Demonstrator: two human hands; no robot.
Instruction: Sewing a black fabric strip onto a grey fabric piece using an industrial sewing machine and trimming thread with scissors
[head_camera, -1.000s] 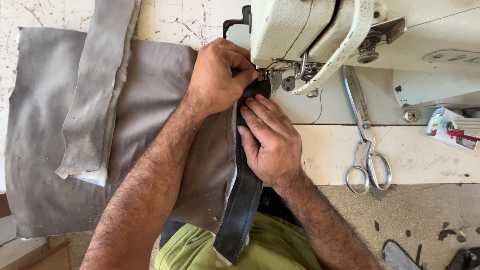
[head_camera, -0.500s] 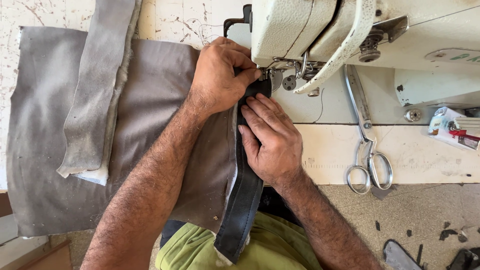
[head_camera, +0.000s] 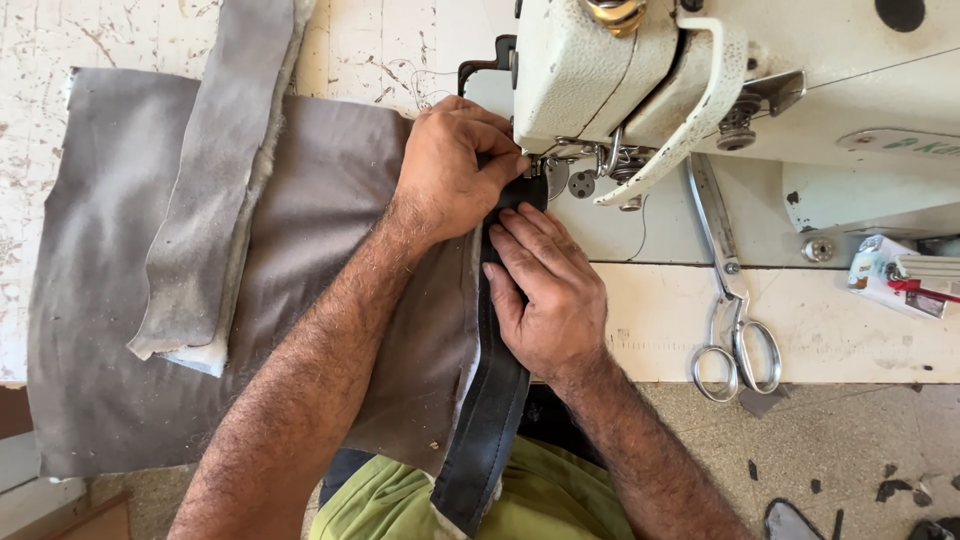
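Nearest you, one dark strip (head_camera: 490, 420) hangs off the bench (head_camera: 660, 320) edge over your lap and runs up along the right edge of one grey fabric panel (head_camera: 110, 300). Your right hand (head_camera: 545, 290) lies flat and open on that strip, fingers pressing it down, closed around nothing. Just beyond, your left hand (head_camera: 450, 170) curls over the strip's far end, its grip pinching it by the needle. One folded grey piece (head_camera: 215, 180) lies on the panel to the left. One pair of scissors (head_camera: 735, 310) rests on the right. Farthest stands one cream sewing machine (head_camera: 740, 90)
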